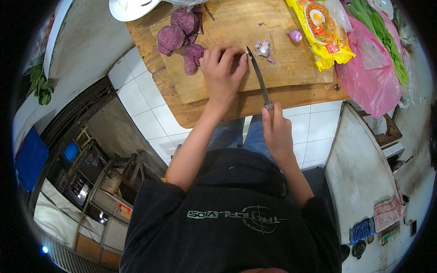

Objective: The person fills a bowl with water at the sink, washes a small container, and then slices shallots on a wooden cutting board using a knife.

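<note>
A flat rectangular wooden cutting board (227, 22) lies on a brown wooden table (296, 98). Left to right, on or over the board: irregular purple tuber pieces (171, 38), left hand (221, 68), narrow dark metal knife (259, 75), small pale garlic cloves (262, 48), round purple bulb (295, 36). Right of these: yellow plastic noodle packet (321, 34), then translucent pink plastic bag (368, 84). A round white plate (129, 11) sits behind and left of the tuber pieces.
</note>
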Demonstrator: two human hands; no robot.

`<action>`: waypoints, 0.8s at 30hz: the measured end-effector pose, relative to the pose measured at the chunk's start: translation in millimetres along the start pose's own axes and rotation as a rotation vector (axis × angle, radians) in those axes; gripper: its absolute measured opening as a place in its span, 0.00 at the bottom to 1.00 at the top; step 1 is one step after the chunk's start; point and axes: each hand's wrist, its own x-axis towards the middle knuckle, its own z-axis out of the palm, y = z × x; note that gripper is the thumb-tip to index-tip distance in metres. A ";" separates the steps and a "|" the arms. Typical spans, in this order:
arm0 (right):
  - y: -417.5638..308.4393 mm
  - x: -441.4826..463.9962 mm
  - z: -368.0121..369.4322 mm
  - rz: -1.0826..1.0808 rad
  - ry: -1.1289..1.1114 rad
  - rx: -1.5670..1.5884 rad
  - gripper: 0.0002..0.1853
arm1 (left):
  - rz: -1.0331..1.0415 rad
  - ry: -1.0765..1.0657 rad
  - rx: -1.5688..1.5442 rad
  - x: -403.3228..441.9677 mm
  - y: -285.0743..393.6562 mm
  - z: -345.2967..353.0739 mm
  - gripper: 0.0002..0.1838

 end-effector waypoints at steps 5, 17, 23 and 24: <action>-4.9 -3.2 0.7 -0.018 0.015 0.024 0.12 | 0.011 0.017 0.022 -1.3 -2.4 1.4 0.06; 2.5 -2.7 -2.1 -0.085 0.040 0.023 0.12 | 0.025 0.009 0.012 -2.9 -0.3 4.2 0.07; -0.5 0.1 -1.2 -0.054 0.019 0.015 0.11 | 0.013 -0.002 0.010 -2.4 -0.7 4.6 0.07; 0.1 0.9 0.1 -0.056 0.024 0.005 0.12 | 0.013 -0.003 0.012 -2.2 -1.1 4.4 0.07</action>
